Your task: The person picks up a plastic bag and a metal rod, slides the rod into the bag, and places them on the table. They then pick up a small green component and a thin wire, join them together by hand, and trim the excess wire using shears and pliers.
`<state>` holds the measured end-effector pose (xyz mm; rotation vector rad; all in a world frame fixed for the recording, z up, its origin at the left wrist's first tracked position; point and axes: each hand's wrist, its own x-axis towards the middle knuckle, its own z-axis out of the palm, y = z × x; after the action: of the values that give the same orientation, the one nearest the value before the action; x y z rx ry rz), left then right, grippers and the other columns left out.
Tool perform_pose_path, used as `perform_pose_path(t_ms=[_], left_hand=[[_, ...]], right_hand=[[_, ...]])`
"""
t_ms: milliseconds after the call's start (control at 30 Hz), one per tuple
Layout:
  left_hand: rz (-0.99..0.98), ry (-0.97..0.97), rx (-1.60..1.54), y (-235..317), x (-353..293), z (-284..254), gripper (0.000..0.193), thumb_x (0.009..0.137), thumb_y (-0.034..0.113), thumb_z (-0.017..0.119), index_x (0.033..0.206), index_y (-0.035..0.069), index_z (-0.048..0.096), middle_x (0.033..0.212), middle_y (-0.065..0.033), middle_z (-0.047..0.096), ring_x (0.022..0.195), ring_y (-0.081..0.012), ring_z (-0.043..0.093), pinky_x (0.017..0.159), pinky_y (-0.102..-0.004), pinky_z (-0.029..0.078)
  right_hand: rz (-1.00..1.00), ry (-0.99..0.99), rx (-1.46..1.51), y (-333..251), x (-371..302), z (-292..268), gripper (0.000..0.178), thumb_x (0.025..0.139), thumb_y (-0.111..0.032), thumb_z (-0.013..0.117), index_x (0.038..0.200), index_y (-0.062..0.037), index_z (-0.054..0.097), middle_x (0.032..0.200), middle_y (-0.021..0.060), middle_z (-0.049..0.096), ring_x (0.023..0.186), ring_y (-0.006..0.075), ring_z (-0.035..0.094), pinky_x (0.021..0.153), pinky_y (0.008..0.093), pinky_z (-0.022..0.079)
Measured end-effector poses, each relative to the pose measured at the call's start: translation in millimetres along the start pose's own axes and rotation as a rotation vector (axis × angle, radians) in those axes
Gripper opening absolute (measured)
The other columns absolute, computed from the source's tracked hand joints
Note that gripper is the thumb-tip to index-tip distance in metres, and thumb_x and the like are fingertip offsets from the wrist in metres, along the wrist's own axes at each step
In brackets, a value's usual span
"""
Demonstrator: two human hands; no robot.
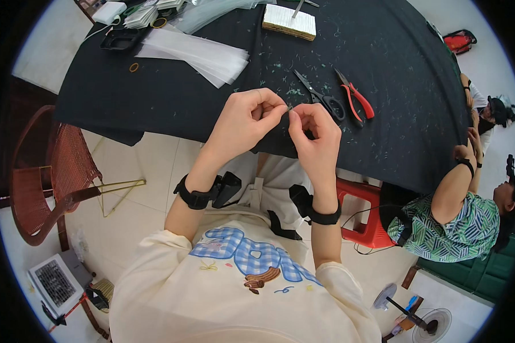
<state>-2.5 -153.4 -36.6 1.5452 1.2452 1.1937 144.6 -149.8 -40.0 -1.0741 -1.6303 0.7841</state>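
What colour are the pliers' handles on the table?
Red, on the pliers, seen in the head view.

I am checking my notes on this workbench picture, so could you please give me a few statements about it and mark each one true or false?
1. Both hands pinch a small thin piece between them: true; the left hand and right hand meet at it.
2. The red-handled pliers are in the right hand: false; they lie on the black tablecloth.
3. The black-handled scissors lie beside the pliers: true.
4. The clear plastic sleeves lie on the floor: false; they lie on the table.
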Motion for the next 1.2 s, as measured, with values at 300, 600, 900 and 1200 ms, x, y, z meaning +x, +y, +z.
perform_pose_path(t_ms=[300,600,900,1200], left_hand=[[-0.012,0.036,-0.019,-1,-2,0,0.008,0.08,0.007,0.059,0.08,-0.001,0.06,0.063,0.0053,0.052,0.052,0.0017,0.035,0.045,-0.0156,0.026],[-0.006,0.031,-0.023,-5,-1,1,0.01,0.081,0.009,0.059,0.081,-0.001,0.059,0.064,0.0053,0.052,0.053,0.0017,0.036,0.046,-0.0152,0.027],[0.06,0.067,0.014,-9,0,5,0.012,0.076,0.01,0.06,0.078,-0.001,0.061,0.058,-0.0014,0.055,0.044,-0.0034,0.034,0.041,-0.0208,0.027],[0.091,0.067,0.081,-9,-1,9,0.011,0.074,0.011,0.06,0.076,0.0,0.062,0.057,-0.0017,0.056,0.043,-0.0043,0.034,0.041,-0.0215,0.027]], right_hand=[[0.161,0.006,0.159,4,-2,-2,0.004,0.078,-0.001,0.058,0.08,0.0025,0.056,0.07,0.002,0.055,0.057,0.0029,0.048,0.049,0.0172,0.038],[0.165,-0.013,0.132,0,1,0,0.008,0.079,-0.005,0.06,0.083,0.0025,0.059,0.072,0.0029,0.057,0.056,0.0032,0.05,0.049,0.0164,0.039],[0.06,-0.039,0.097,11,1,-2,0.005,0.075,-0.003,0.06,0.077,0.0014,0.059,0.066,0.003,0.055,0.053,0.0054,0.048,0.046,0.0187,0.036],[0.06,-0.05,0.106,11,0,-4,0.005,0.071,-0.001,0.059,0.074,0.0021,0.058,0.065,0.0029,0.054,0.053,0.0065,0.048,0.048,0.0188,0.038]])
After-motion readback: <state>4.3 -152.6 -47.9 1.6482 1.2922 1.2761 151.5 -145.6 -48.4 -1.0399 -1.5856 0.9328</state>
